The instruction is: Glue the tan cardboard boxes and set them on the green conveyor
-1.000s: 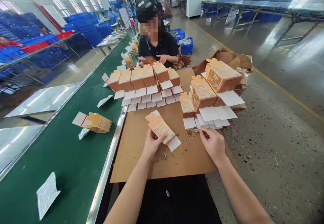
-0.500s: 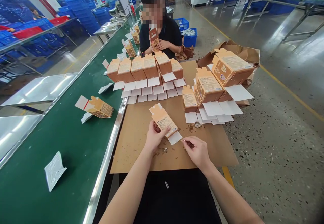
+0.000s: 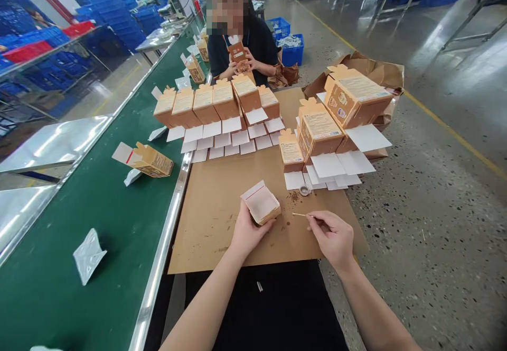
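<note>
One green conveyor belt (image 3: 119,203) is running beside the brown cardboard-covered counter (image 3: 214,192) in a factory hall; the left hand (image 3: 249,232)'s curled fingers are gripping one small orange-brown cardboard box (image 3: 262,203) above the counter, the right hand (image 3: 335,234)'s pinched fingers one thin pale stick (image 3: 300,214).

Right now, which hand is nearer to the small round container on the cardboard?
The right hand. It is close, on the near side of the small round container, holding a thin stick; the left hand is farther, to the left, holding a box.

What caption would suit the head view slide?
Left hand holds a carton, right hand pinches a thin stick, over brown cardboard beside a green belt.
</note>
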A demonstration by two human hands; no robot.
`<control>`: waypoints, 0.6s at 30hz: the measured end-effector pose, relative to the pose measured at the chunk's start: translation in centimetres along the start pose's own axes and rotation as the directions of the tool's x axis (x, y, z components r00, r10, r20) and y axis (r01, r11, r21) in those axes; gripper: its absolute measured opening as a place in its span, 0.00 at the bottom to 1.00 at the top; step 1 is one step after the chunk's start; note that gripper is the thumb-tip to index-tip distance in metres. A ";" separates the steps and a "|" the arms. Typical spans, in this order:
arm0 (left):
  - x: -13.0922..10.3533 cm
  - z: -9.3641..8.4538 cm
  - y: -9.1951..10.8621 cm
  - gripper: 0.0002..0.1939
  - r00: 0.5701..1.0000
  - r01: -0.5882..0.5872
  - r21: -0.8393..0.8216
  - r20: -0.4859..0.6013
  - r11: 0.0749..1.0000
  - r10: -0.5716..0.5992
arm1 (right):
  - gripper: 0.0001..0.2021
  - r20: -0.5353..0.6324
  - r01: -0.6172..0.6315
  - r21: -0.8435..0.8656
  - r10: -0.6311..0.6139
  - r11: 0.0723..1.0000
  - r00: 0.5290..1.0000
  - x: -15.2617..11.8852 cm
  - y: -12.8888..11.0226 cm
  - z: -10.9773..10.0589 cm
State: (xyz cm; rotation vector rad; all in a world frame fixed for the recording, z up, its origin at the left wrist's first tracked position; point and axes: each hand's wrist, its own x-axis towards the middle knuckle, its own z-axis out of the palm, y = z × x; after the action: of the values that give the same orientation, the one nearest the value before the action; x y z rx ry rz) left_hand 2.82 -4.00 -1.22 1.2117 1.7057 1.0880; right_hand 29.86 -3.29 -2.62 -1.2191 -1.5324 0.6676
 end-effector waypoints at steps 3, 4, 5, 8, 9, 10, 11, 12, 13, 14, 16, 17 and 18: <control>-0.2 0.4 -0.1 0.34 0.999 -0.031 0.069 0.019 0.997 0.030 | 0.17 -0.031 0.024 -0.016 -0.025 1.000 0.999 -0.3 -0.7 -0.9; -0.2 0.6 -0.1 0.33 0.999 -0.034 0.079 0.018 0.996 0.033 | 0.16 -0.038 0.038 -0.018 -0.039 0.999 0.999 -0.4 -1.0 -1.0; -0.1 0.7 -0.1 0.33 0.999 -0.036 0.089 0.015 0.995 0.035 | 0.15 -0.040 0.053 -0.018 -0.054 0.998 0.998 -0.4 -1.3 -1.0; 0.5 0.3 -0.2 0.34 0.998 -0.033 0.135 -0.054 0.990 0.041 | 0.13 -0.028 0.092 -0.007 -0.092 0.996 0.995 -0.5 -2.2 -0.6; 0.8 -0.3 -0.2 0.35 0.993 -0.027 0.156 -0.108 0.987 0.045 | 0.13 -0.025 0.101 -0.001 -0.101 0.995 0.995 -0.6 -2.4 -0.5; 1.2 -1.2 -0.3 0.35 0.983 -0.020 0.179 -0.174 0.984 0.051 | 0.13 -0.024 0.110 0.004 -0.110 0.994 0.994 -0.6 -2.6 -0.4; 1.5 -2.6 -0.4 0.35 0.967 -0.009 0.206 -0.246 0.978 0.061 | 0.13 -0.027 0.118 0.009 -0.118 0.993 0.993 -0.6 -2.8 -0.4; 1.7 -4.3 -0.6 0.36 0.946 0.006 0.234 -0.318 0.972 0.070 | 0.13 -0.032 0.124 0.013 -0.123 0.992 0.992 -0.6 -2.9 -0.4; 1.8 -6.5 -0.9 0.37 0.917 0.035 0.255 -0.393 0.966 0.070 | 0.13 -0.040 0.125 0.015 -0.124 0.992 0.991 -0.6 -2.9 -0.5; 1.7 -8.9 -1.3 0.38 0.878 0.085 0.263 -0.475 0.961 0.053 | 0.13 -0.048 0.123 0.017 -0.123 0.992 0.991 -0.6 -2.9 -0.7; 0.7 -14.2 -2.5 0.43 0.759 0.212 0.214 -0.650 0.953 -0.023 | 0.12 -0.065 0.113 0.022 -0.112 0.993 0.992 -0.6 -2.9 -1.1; -0.2 -16.8 -3.2 0.46 0.698 0.253 0.166 -0.713 0.953 -0.061 | 0.12 -0.074 0.107 0.026 -0.105 0.994 0.992 -0.7 -2.9 -1.3; -1.3 -19.1 -4.1 0.48 0.676 0.253 0.125 -0.733 0.959 -0.082 | 0.12 -0.083 0.102 0.029 -0.099 0.994 0.992 -0.7 -2.9 -1.5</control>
State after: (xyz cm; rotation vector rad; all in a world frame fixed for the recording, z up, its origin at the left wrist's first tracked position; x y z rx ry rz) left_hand -15.62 -9.96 1.71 0.7344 2.5456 1.3997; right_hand 30.21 -5.11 0.16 -1.1233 -1.4983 0.5684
